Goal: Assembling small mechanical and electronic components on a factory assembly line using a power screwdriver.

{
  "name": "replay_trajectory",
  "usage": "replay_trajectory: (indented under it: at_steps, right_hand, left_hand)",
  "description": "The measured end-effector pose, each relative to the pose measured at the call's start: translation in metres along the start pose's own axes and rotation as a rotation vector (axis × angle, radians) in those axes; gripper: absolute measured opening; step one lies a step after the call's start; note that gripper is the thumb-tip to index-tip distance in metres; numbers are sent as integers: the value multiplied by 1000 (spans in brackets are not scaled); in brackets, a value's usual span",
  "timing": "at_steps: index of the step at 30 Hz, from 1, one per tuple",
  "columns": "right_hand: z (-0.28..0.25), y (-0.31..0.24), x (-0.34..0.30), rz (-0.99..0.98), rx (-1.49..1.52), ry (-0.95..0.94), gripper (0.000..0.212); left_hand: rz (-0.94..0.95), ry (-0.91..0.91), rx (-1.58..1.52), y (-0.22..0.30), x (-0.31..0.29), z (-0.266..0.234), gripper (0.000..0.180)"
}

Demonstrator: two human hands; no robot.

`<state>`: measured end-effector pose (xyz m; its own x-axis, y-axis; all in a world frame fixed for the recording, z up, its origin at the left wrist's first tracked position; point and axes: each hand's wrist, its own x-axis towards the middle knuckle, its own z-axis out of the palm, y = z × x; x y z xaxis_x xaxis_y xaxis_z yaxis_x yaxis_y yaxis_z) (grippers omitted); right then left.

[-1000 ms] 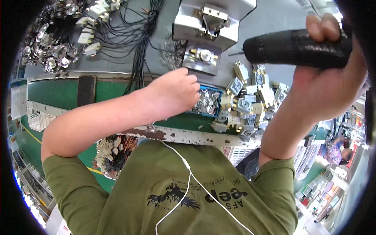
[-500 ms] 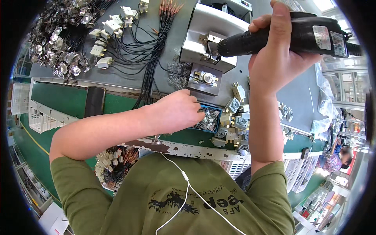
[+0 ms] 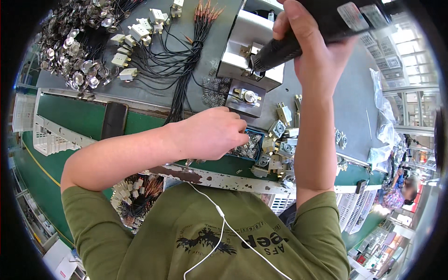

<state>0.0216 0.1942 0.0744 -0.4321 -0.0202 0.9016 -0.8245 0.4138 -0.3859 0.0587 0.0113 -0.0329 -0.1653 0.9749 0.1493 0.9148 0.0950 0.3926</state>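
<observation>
My right hand is wrapped around a black corded electric screwdriver. Its tapered nose points down to the left, into a shiny metal housing, where a pale block-shaped part sits; the very tip is hard to see. My left hand hovers with curled fingers at the left side of a blue tray of small metal pieces. Whatever those fingers pinch, if anything, is hidden. Just beyond them, a metal block bears a round silver part with brass terminals.
Black wires in a bundle run along the bench beside cream connectors. A heap of silver discs lies far left. Several square sockets crowd right of the tray. A dark phone rests near the bench's front edge.
My right hand has shifted up and left, tilting the screwdriver more steeply, with its nose still at the metal housing. My left hand stays almost in place by the tray.
</observation>
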Motion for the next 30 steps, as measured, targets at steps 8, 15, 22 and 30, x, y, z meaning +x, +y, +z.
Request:
replay_trajectory:
  at_steps: [8, 15, 22, 30]
  right_hand:
    - [8, 27, 7, 263, 808, -192, 69]
    - [-25, 29, 37, 590, 606, -458, 97]
    - [28, 0, 11, 288, 224, 366, 56]
    - [19, -8, -6, 182, 324, 345, 58]
  left_hand:
    - [-91, 207, -20, -4, -9, -23, 9]
    - [-219, 326, -11, -19, -6, -43, 7]
    - [-312, 333, 29, -26, -5, -42, 7]
    - [-284, 397, 141, -38, 5, -27, 12]
